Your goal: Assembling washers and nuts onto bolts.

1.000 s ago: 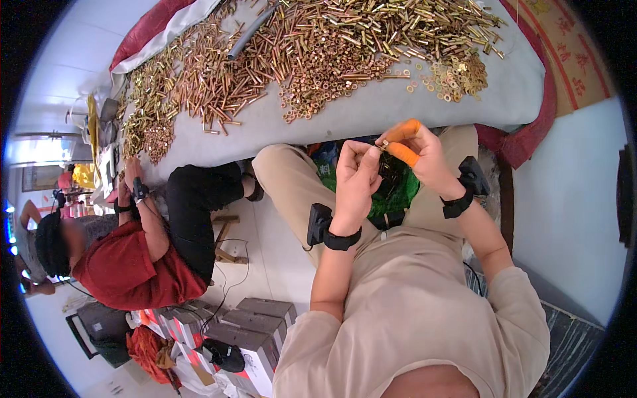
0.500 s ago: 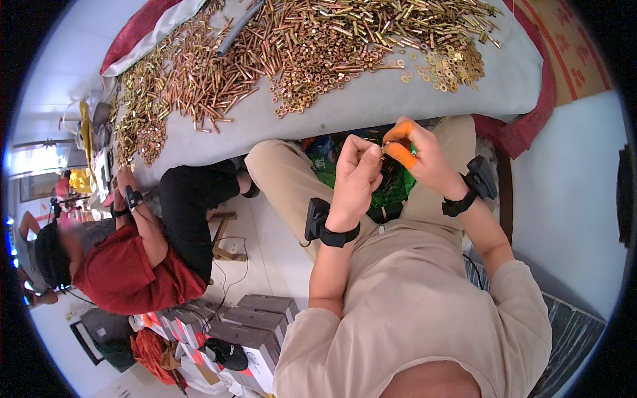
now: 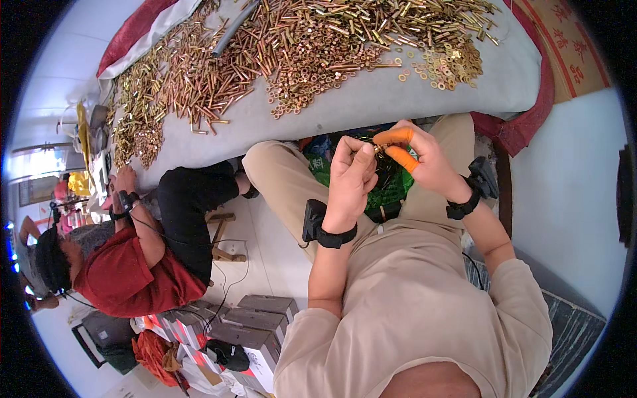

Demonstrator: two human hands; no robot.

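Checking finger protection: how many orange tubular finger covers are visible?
2 on the right hand: one orange tubular finger cover over the index finger, another over the thumb. More may be hidden.

Our left hand (image 3: 350, 178) and right hand (image 3: 431, 160) pinch a small brass-coloured part (image 3: 379, 150) | right finger covers (image 3: 402, 160): orange | our desk (image 3: 494, 89): metal rings (image 3: 452, 65), slender pieces (image 3: 199, 99)

Left hand (image 3: 352, 182), right hand (image 3: 434, 167) close together — fingers (image 3: 362, 161) pinched — forearms (image 3: 328, 275) forward.
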